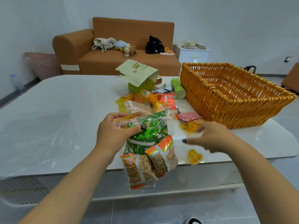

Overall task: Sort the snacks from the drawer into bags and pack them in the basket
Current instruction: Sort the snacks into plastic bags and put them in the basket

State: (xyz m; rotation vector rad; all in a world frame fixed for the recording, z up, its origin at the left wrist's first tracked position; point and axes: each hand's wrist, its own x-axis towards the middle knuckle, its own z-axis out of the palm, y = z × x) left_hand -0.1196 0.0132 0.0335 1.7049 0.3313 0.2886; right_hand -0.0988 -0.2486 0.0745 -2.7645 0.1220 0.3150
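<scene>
Sorting partly done, packing not begun. One clear bag (145,152) is well filled: green packets at its upper part, two orange-and-brown wrapped packets at its lower end, which hangs over the near edge of the white bench (48,118). The wicker basket (234,94) stands on the right side of the bench, and what shows of its inside holds nothing. Left to sort, judged from the spread: a loose heap of yellow, orange and red snacks (150,101) beyond the bag, a pink packet (189,116) near the basket, a yellow jelly cup (190,126) just beside it, and a second yellow cup (195,156) at the near edge of the bench. A green paper box (140,78) with its flap up and a green bottle (178,88) lying on its side sit behind the heap; whether they belong to the task I cannot tell. Left hand (116,131): fingers and thumb curled round the gathered mouth of the bag, gripping the plastic. Right hand (208,136): blurred, above the bench just right of the bag, thumb out toward it; nothing visibly held, but how far its fingers are spread I cannot tell.
</scene>
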